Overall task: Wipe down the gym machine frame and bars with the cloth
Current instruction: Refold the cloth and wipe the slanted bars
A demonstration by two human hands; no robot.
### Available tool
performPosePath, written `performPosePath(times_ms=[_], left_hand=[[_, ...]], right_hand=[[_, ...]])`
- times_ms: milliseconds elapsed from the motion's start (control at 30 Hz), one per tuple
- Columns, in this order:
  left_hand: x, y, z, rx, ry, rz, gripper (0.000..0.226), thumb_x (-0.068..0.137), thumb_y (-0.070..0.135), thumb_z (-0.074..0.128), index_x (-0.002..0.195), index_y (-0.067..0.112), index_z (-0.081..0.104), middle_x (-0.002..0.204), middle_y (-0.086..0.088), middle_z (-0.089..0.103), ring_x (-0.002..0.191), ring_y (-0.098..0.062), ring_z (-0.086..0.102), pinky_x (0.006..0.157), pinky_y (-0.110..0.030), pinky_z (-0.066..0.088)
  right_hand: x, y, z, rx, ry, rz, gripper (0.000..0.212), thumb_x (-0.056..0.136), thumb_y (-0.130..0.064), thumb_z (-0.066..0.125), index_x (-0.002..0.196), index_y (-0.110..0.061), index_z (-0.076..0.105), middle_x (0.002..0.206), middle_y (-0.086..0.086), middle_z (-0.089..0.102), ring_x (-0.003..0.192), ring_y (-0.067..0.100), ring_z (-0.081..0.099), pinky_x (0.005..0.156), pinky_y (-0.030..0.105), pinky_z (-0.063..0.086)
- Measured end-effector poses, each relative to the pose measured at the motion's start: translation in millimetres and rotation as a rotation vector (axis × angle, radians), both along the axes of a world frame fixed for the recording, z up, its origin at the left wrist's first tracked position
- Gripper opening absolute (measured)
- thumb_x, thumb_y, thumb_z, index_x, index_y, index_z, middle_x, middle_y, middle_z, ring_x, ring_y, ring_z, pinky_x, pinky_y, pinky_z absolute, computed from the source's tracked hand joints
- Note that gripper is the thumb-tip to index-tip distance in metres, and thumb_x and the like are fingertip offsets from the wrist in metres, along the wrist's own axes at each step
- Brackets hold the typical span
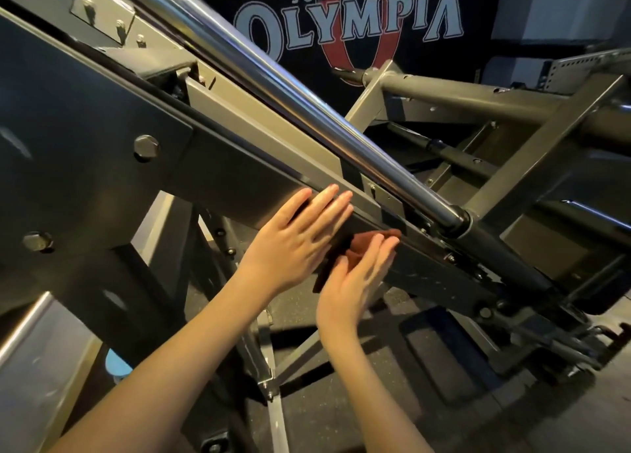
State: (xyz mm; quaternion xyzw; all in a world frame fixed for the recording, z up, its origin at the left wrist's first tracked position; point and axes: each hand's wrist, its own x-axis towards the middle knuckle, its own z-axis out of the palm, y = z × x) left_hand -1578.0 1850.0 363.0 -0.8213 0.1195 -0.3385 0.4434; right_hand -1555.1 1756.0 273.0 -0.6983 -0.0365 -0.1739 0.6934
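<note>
Just below the middle of my view, my left hand (297,237) lies flat against the side of the grey frame beam (211,166). Its fingers are straight and close together, pointing toward 2 o'clock. At its 4 o'clock my right hand (353,278) shows edge-on and blurred, fingers straight, palm pressing the rust-brown cloth (358,246) against the beam's lower edge. Only a strip of cloth shows between my hands. The rest is hidden behind them, so I cannot tell how it is folded. The chrome bar (307,104) runs just above the beam, from 11 o'clock down toward 4 o'clock. At 12 o'clock a dark banner (351,19) is partly covered by the bar and cropped by the top edge.
</note>
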Motion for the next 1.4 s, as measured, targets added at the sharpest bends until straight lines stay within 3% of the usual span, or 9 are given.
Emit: performPosePath(times_ms=[67,133,400,467,633,800,933,1100,1400], left_hand=[[0.5,0.4,0.1,0.001,0.009,-0.007,0.060,0.102,0.039,0.025,0.154,0.011,0.017,0.160,-0.011,0.010,0.149,-0.027,0.009,0.120,-0.044,-0.007],[1.2,0.6,-0.2,-0.015,0.003,-0.021,0.059,0.102,0.038,0.025,0.154,0.011,0.019,0.159,-0.012,0.012,0.149,-0.026,0.011,0.121,-0.044,-0.005],[-0.6,-1.1,-0.8,-0.005,0.009,-0.001,0.061,0.102,0.040,0.023,0.155,0.011,0.014,0.161,-0.011,0.010,0.149,-0.028,0.012,0.120,-0.044,-0.004],[0.2,-1.1,-1.1,-0.010,0.002,-0.002,0.062,0.102,0.042,0.027,0.155,0.011,0.015,0.161,-0.012,0.010,0.149,-0.028,0.011,0.120,-0.044,-0.004],[0.5,0.0,-0.1,-0.018,0.004,-0.015,0.060,0.103,0.040,0.024,0.155,0.011,0.017,0.161,-0.012,0.010,0.149,-0.027,0.012,0.120,-0.044,-0.004],[0.6,-1.0,-0.6,-0.010,-0.002,-0.005,0.060,0.102,0.040,0.021,0.155,0.011,0.016,0.160,-0.011,0.011,0.149,-0.027,0.015,0.120,-0.043,-0.003],[1.0,-1.1,-0.8,-0.005,-0.004,0.017,0.060,0.102,0.041,0.024,0.155,0.012,0.018,0.161,-0.011,0.015,0.149,-0.028,0.015,0.120,-0.043,-0.003],[2.6,-0.1,-1.3,-0.009,0.001,0.008,0.062,0.103,0.045,0.022,0.155,0.011,0.015,0.161,-0.011,0.012,0.149,-0.028,0.014,0.120,-0.043,-0.003],[4.4,0.5,-3.4,-0.007,-0.031,0.010,0.059,0.103,0.042,0.023,0.153,0.012,0.026,0.159,-0.010,0.024,0.147,-0.028,0.021,0.120,-0.043,-0.004]], right_hand=[[3.5,0.6,-11.9,-0.131,-0.159,0.005,0.068,0.095,-0.027,0.040,0.150,-0.033,0.000,0.156,-0.018,-0.016,0.143,0.000,-0.015,0.117,0.042,0.004],[21.6,-9.7,-28.5,-0.154,-0.135,-0.013,0.071,0.093,-0.031,0.041,0.150,-0.036,0.000,0.155,-0.022,-0.017,0.144,0.003,-0.014,0.118,0.049,0.008],[39.7,-27.4,-18.5,0.280,0.454,-0.129,0.061,0.104,-0.026,0.037,0.154,-0.029,0.003,0.162,-0.003,0.002,0.146,0.027,0.018,0.114,0.051,0.030],[22.7,-14.9,-7.2,0.223,0.383,-0.044,0.064,0.103,-0.028,0.038,0.153,-0.034,0.000,0.162,-0.008,-0.003,0.146,0.026,0.017,0.112,0.050,0.032],[17.5,-13.8,-17.0,0.047,0.150,-0.016,0.070,0.102,-0.026,0.039,0.148,-0.043,-0.011,0.160,-0.014,-0.012,0.148,0.018,-0.001,0.118,0.049,0.016],[47.6,-49.5,-15.3,0.246,0.381,-0.154,0.058,0.105,-0.025,0.031,0.154,-0.026,-0.001,0.162,0.001,0.005,0.136,0.011,0.023,0.115,0.043,0.025],[43.6,-39.3,-6.6,0.341,0.489,-0.100,0.061,0.105,-0.026,0.032,0.155,-0.024,-0.002,0.163,0.002,0.002,0.146,0.028,0.017,0.114,0.044,0.025],[17.0,-13.8,-13.3,0.181,0.285,0.013,0.066,0.103,-0.028,0.038,0.153,-0.036,-0.004,0.162,-0.006,-0.003,0.146,0.028,0.018,0.111,0.054,0.033],[74.8,-81.1,-27.0,0.396,0.611,-0.165,0.058,0.106,-0.027,0.030,0.155,-0.020,0.000,0.161,0.010,0.009,0.144,0.033,0.024,0.113,0.045,0.026]])
